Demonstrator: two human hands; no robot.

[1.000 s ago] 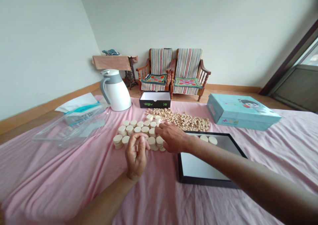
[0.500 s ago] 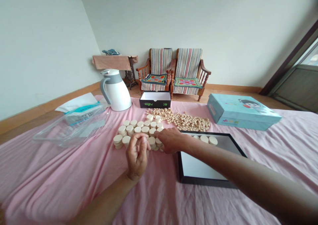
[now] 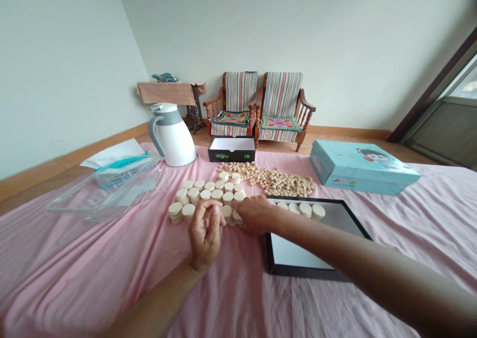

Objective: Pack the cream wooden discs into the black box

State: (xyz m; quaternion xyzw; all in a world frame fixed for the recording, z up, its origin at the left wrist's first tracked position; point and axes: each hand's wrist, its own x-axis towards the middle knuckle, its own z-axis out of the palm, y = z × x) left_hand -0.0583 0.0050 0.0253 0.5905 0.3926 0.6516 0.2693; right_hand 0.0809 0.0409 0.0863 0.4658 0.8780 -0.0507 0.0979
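Observation:
My left hand (image 3: 205, 233) is closed, with thumb and fingertips together, in front of the stacks; whatever it may hold is hidden. Pale round discs (image 3: 175, 209), perhaps wooden, stand in several short stacks on the pink cloth. At the right end of these stacks, my right hand (image 3: 254, 213) points down with its fingers closed on a pale disc (image 3: 237, 217). Beneath my right forearm lies a shallow black-rimmed tray (image 3: 305, 256) with a white inside. A row of the same discs (image 3: 305, 209) sits along its far side, partly covered by my arm.
Small tan wooden pieces (image 3: 285, 183) lie heaped behind the tray. Farther back are an open black box (image 3: 231, 155), a white and grey jug (image 3: 174, 139) and a light blue box (image 3: 365, 166). A clear plastic container (image 3: 78, 199) and a tissue pack (image 3: 121, 170) are at left.
My right hand has shifted slightly down and right at the stacks, and more discs in the tray show past my arm. My left hand keeps its pose. The view has moved a little.

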